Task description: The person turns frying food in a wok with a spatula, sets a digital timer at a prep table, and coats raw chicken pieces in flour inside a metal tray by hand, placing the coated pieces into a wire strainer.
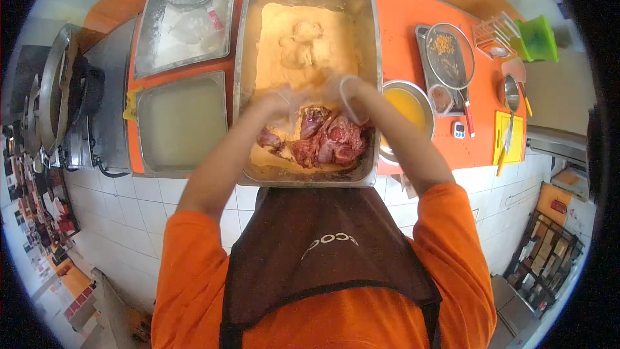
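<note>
Head view: raw meat point(332, 143) just bodyward of left grip point(285, 100) and right grip point(334, 85).
Both blurred, cannot tell if grasping; metal pan point(310, 181) holds meat, yellowish powder point(278, 32); bowl point(428, 108) holds yellow liquid point(405, 105).

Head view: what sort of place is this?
Most likely a working kitchen: raw meat lies in a deep metal tray with pale powder, and a sieve sits off to the right.

White tiled flr point(129, 210), orange-topped tbl point(402, 35), dk shelf unit point(542, 252) R.
</note>
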